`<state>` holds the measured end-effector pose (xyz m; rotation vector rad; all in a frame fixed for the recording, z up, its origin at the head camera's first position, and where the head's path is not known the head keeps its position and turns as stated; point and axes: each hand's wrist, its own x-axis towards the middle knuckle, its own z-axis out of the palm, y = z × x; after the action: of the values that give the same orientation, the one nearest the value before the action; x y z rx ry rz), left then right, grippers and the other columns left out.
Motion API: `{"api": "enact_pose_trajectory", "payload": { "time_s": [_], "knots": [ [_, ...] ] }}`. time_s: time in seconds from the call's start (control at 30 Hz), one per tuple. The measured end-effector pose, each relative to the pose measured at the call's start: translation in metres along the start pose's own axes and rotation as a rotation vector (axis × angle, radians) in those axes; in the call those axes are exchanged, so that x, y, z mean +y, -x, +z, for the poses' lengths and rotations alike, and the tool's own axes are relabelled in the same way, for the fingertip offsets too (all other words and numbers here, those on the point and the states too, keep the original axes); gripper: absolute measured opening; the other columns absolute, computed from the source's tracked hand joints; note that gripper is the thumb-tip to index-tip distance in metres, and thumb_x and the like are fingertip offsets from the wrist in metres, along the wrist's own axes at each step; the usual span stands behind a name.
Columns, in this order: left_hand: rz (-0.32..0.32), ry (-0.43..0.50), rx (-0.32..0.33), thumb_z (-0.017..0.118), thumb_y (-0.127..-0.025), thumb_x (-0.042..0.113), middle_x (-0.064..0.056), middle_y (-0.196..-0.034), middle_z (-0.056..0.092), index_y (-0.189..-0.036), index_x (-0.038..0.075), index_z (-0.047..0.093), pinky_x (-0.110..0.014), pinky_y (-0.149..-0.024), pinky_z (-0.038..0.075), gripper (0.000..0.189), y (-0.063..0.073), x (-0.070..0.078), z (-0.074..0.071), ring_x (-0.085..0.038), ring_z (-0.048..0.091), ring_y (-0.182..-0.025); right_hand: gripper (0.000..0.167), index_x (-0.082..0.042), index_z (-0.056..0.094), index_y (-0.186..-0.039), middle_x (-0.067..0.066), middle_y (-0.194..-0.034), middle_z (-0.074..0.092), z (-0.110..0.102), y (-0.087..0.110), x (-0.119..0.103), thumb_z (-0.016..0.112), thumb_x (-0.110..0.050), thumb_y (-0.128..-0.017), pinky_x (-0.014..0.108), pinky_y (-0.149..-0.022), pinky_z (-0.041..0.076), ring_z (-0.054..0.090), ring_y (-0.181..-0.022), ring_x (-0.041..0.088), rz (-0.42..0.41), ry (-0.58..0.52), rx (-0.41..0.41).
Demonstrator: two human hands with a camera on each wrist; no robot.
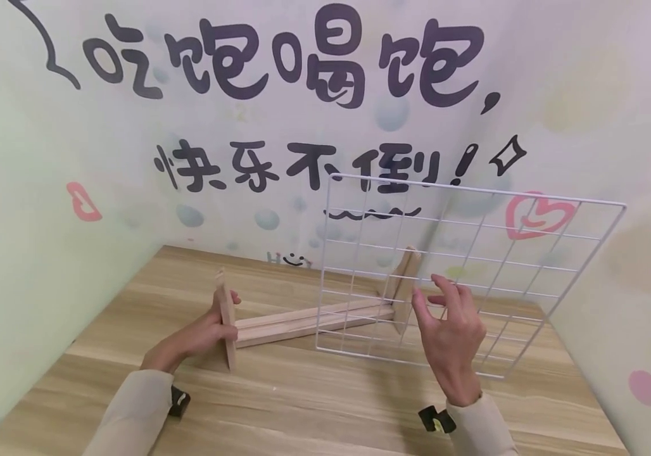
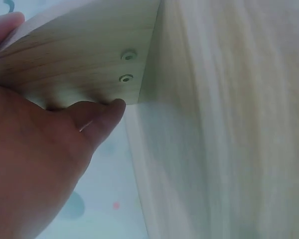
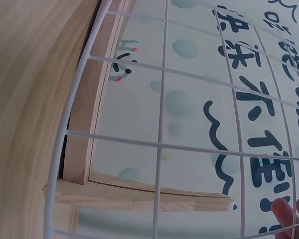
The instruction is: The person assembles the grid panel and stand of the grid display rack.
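A wooden stand lies across the table, with two long rails (image 1: 303,326) joining a left end board (image 1: 227,345) and a right end board (image 1: 402,282). My left hand (image 1: 200,335) grips the left end board, thumb on one side and fingers round the other. Two round metal fittings (image 2: 127,78) show in that board's face in the left wrist view. My right hand (image 1: 453,335) holds a white wire grid panel (image 1: 474,189) by its wires, tilted upright in front of the right end board. Through the mesh, fingertips (image 3: 283,211) of this hand show at the right wrist view's lower right corner.
The wood-grain table (image 1: 280,405) meets a pale wall (image 1: 280,120) with large dark lettering behind, and side walls left and right. A small black device (image 1: 179,401) is strapped at the left wrist, another (image 1: 437,419) at the right.
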<state>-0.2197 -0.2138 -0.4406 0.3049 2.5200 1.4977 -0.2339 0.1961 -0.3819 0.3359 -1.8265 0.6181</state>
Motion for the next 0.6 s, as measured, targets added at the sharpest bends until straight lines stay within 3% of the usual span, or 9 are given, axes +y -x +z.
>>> {"api": "enact_pose_trajectory", "payload": {
  "time_s": [0.33,0.6],
  "knots": [
    [0.028,0.073,-0.051,0.059,-0.072,-0.001,-0.023,-0.15,0.013,-0.14,0.003,0.012,-0.066,-0.11,0.02,0.083,-0.019,0.0,0.0,-0.047,0.019,-0.133,0.03,-0.001,0.072,-0.105,0.019,-0.088,0.067,-0.003,-0.004,0.003,0.076,-0.019,-0.082,0.037,-0.042,0.039,0.072,-0.065,0.03,0.001,0.016,0.004],
    [0.01,0.083,-0.066,0.059,-0.073,-0.002,-0.022,-0.15,0.013,-0.138,0.005,0.015,-0.067,-0.112,0.018,0.078,-0.028,0.001,0.002,-0.047,0.018,-0.134,0.03,-0.002,0.072,-0.105,0.018,-0.087,0.068,-0.003,-0.004,0.005,0.076,-0.021,-0.082,0.037,-0.042,0.04,0.072,-0.065,0.029,0.005,0.02,0.005]
  ]
}}
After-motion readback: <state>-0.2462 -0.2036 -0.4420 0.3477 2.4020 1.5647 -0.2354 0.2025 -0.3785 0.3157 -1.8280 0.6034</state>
